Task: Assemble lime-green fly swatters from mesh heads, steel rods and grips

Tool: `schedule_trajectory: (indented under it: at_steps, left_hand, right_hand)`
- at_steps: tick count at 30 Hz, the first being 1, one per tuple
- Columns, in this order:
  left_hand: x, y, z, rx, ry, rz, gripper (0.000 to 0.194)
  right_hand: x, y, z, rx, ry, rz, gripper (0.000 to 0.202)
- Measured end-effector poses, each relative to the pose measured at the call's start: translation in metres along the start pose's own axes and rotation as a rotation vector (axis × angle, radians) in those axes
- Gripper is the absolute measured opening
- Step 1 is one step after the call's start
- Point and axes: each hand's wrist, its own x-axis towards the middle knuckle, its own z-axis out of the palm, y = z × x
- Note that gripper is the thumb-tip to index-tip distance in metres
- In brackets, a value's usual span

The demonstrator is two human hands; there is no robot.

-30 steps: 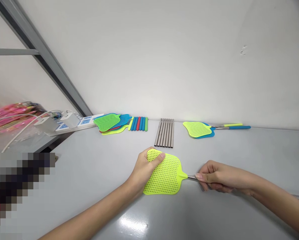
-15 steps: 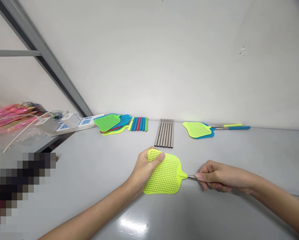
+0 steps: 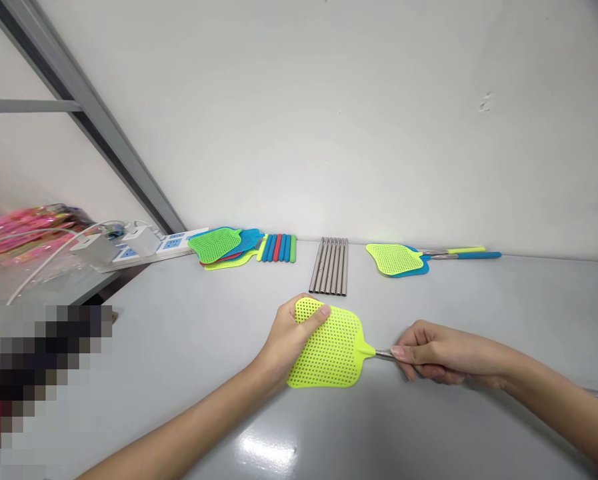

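Observation:
A yellow-green perforated fly swatter head (image 3: 331,347) is gripped at its left edge by my left hand (image 3: 291,333), thumb on top. From its neck a thin metal rod (image 3: 383,355) runs right into the pinched fingers of my right hand (image 3: 431,353), which hide the rod's far end. Behind them lies a row of several metal tubes (image 3: 329,267). Loose swatter heads in green (image 3: 216,245), blue, red and yellow overlap at the left, beside a row of coloured handle grips (image 3: 277,248). At the right rest a yellow swatter (image 3: 393,259) and a blue swatter (image 3: 479,255), both with handles.
A white power strip (image 3: 173,245) with plugged-in chargers (image 3: 141,240) and cables sits at the table's left back edge. Beyond it are pink plastic-wrapped goods (image 3: 33,233). A white wall (image 3: 353,120) backs the grey table (image 3: 179,347), and a metal frame (image 3: 99,133) slants at the left.

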Motion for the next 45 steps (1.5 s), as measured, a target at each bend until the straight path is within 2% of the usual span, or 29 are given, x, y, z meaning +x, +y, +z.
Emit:
schedule_trajectory:
  at_steps: [45]
  left_hand:
    - [0.0017, 0.0009, 0.0001, -0.002, 0.009, -0.022, 0.024]
  right_hand:
    - [0.001, 0.0006, -0.0003, 0.006, -0.002, 0.0, 0.039]
